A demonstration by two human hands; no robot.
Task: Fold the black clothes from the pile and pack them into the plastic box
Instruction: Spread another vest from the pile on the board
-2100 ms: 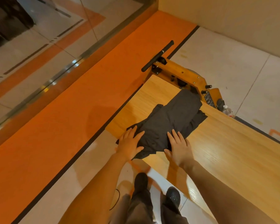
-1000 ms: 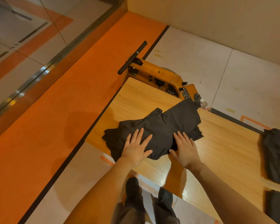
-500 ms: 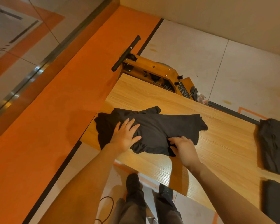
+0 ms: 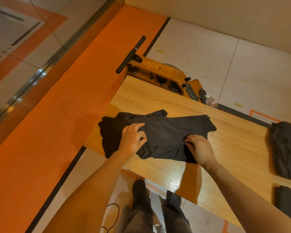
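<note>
A black garment (image 4: 165,132), partly folded and still rumpled, lies across the left end of the wooden table (image 4: 233,145). My left hand (image 4: 133,140) rests on the garment's left part with the fingers curling into the cloth. My right hand (image 4: 198,148) pinches the cloth near the garment's lower right edge. More black clothes (image 4: 286,148) lie at the table's right edge, and another black piece (image 4: 287,200) sits nearer me on the right. The plastic box is out of sight.
An orange machine with a black handle bar (image 4: 131,56) stands just past the table's far end, with a small plastic bottle (image 4: 209,100) beside it. Orange floor runs along the left. My legs and shoes (image 4: 139,187) are below the table's near edge.
The garment has been turned from lying away from me to lying sideways. My hands went from pressing flat on it to curling into and pinching the cloth. The view shifted right, showing more clothes.
</note>
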